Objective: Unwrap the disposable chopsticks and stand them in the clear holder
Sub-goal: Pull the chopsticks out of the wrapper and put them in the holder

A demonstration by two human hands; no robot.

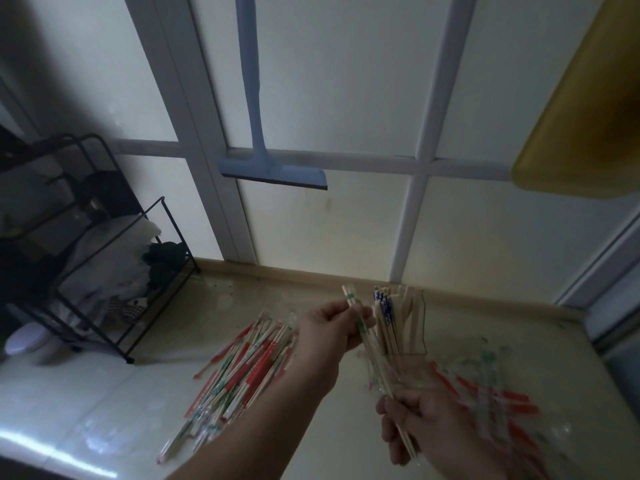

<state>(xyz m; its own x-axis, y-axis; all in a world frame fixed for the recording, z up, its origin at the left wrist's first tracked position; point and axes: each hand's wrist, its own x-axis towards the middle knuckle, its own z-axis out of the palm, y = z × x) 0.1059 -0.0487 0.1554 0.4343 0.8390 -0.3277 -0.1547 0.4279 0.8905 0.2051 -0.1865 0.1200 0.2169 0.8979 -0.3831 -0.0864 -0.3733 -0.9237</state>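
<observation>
My left hand (332, 329) pinches the upper part of a wrapped pair of chopsticks (372, 355) with green print on its clear sleeve. My right hand (415, 427) grips the lower end of the same pair. The pair slants from upper left to lower right, just in front of the clear holder (414, 327), which stands on the counter and has several bare chopsticks upright in it. A pile of wrapped chopsticks (242, 368) with red and green print lies to the left, under my left forearm.
Empty clear wrappers (491, 386) with red and green print lie at the right. A black wire rack (104, 258) with cloths stands at the left. A blue squeegee (263, 168) hangs on the window behind; a yellow board (581, 126) hangs upper right.
</observation>
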